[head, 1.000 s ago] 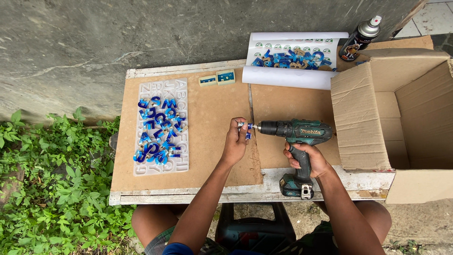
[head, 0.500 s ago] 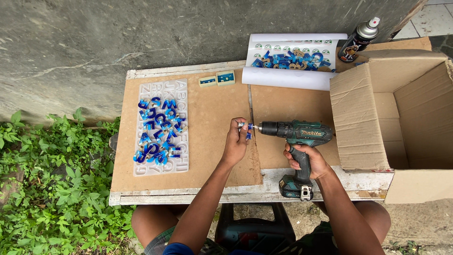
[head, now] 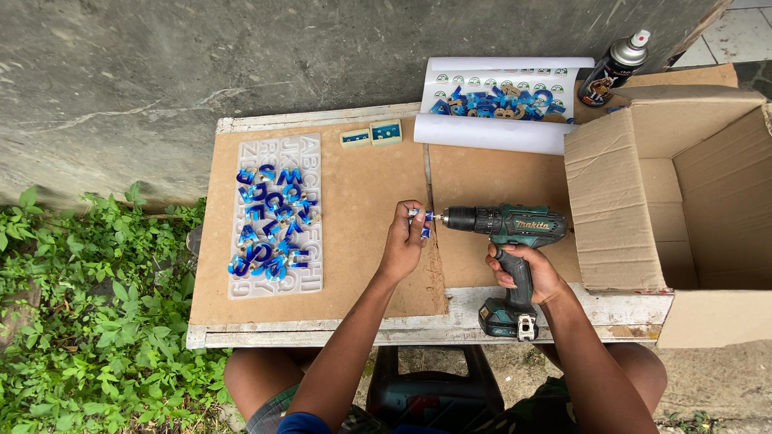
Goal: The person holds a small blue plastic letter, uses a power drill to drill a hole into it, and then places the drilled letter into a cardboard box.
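— What has moved since a moment ago?

— Very little. My left hand [head: 404, 241] and the drill [head: 505, 227] sit where they did half a second back; the bit tip and the small piece stay pressed together just as before.

— What are you holding?

— My left hand's fingers are pinched shut on a small blue piece [head: 421, 224], held up over the brown board [head: 354, 241] near its middle seam. My right hand [head: 527, 272] is wrapped tight round the handle of the teal cordless drill, which lies level, its chuck pointing left, the bit touching the blue piece.

— And the battery?

— It hangs below my right hand, over the near edge of the white wooden table [head: 563, 309].

— What lies around?

— To my left on the board is a clear letter mould [head: 277, 215] with a heap of blue letters [head: 272, 231] on top. At the far edge two small pale blocks [head: 371, 135] sit side by side. Beyond the drill, a curled white sheet [head: 492, 133] carries more blue pieces [head: 492, 102]. A spray can [head: 613, 68] stands beside it, and an open cardboard box [head: 683, 201] lies on its side at my right. Green plants [head: 88, 321] grow beside the table on the left.
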